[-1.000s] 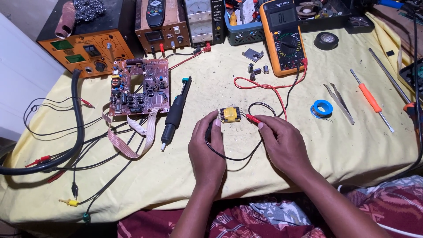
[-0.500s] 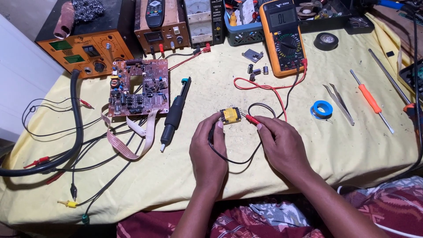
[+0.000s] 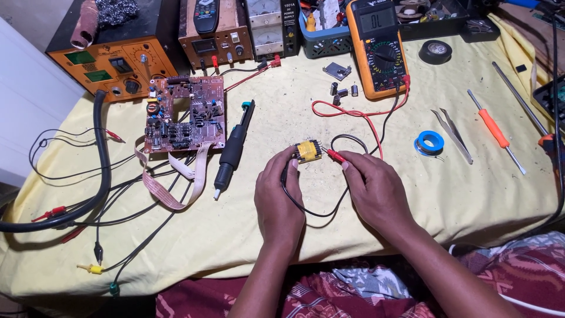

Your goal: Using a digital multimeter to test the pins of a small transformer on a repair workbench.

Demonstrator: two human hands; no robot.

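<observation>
On the yellow cloth (image 3: 471,200), in front of the orange meter (image 3: 379,50), sits a small yellow part (image 3: 308,151) that looks light, hard and stiff, with thin metal legs that could bend, so it is best held by its taped body. The left hand (image 3: 276,197) touches its left side, maybe pinching a black probe there, but I cannot tell. The right hand (image 3: 374,188) pinches the red probe (image 3: 336,155) against the part's right side.

Bright, even light falls from above on the yellow cloth (image 3: 482,194), leaving only soft, short shadows. Focus is sharp throughout; wide-lens bending shows at the far edges.
</observation>
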